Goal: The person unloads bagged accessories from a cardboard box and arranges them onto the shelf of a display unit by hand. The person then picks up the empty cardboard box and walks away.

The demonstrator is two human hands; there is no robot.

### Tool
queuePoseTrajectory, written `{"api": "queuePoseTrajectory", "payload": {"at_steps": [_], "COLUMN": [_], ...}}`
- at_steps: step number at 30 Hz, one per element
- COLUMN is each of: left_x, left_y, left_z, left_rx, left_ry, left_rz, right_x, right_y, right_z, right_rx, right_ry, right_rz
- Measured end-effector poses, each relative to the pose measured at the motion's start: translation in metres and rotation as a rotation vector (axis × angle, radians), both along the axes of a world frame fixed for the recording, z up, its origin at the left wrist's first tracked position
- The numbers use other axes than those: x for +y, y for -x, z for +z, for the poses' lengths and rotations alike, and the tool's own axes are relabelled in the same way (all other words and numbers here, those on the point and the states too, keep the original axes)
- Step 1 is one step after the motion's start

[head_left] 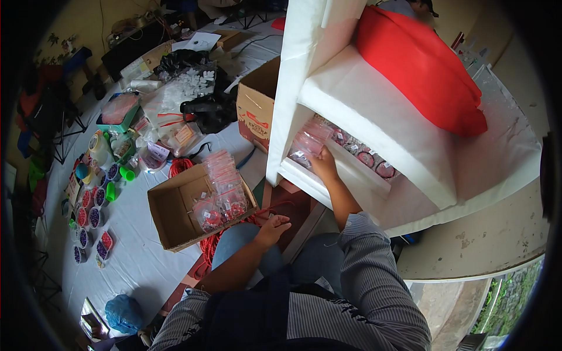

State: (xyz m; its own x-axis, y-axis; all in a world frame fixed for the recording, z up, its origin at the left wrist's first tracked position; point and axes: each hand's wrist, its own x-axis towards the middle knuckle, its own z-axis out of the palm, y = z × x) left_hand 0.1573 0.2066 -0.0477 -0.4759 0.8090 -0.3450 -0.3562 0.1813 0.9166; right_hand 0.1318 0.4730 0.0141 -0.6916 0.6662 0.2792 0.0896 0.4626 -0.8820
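My right hand (323, 164) reaches into a low compartment of the white-covered shelf (363, 93), its fingers closed on clear plastic packets (310, 139) with pinkish tops. Beside it in the compartment lie several round red-and-dark beaded pieces (366, 159), partly hidden by the ledge. Over my lap, my left hand (273, 230) has its fingers loosely apart with nothing visible in them. Just left of that hand, an open cardboard box (170, 213) holds rows of similar packets (225, 187) with red beaded contents.
Several small tubs of purple and red beads (93, 216) stand on the white sheet (146, 234) at left. A taller carton (253, 111) is beside the shelf. Red cord (208, 248) lies by my knee. Red cloth (421, 70) drapes over the shelf. A blue bag (124, 314) sits lower left.
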Motion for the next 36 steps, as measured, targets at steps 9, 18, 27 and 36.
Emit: {"api": "queuePoseTrajectory", "payload": {"at_steps": [9, 18, 27, 36], "left_x": [0.003, 0.001, 0.003, 0.002], "left_y": [0.000, 0.003, 0.001, 0.005], "left_z": [-0.009, 0.004, -0.007, -0.005], "left_rx": [-0.048, -0.045, -0.041, -0.042], "left_ry": [-0.002, 0.057, -0.009, 0.021], "left_rz": [0.014, -0.005, 0.019, -0.014], "right_x": [-0.025, -0.039, -0.017, -0.029], "right_y": [-0.009, -0.027, -0.005, -0.031], "right_z": [0.012, 0.030, -0.007, 0.020], "right_rx": [-0.065, 0.009, 0.147, -0.109], "right_ry": [-0.335, -0.140, 0.129, -0.259], "right_rz": [-0.211, -0.316, -0.143, -0.310]}}
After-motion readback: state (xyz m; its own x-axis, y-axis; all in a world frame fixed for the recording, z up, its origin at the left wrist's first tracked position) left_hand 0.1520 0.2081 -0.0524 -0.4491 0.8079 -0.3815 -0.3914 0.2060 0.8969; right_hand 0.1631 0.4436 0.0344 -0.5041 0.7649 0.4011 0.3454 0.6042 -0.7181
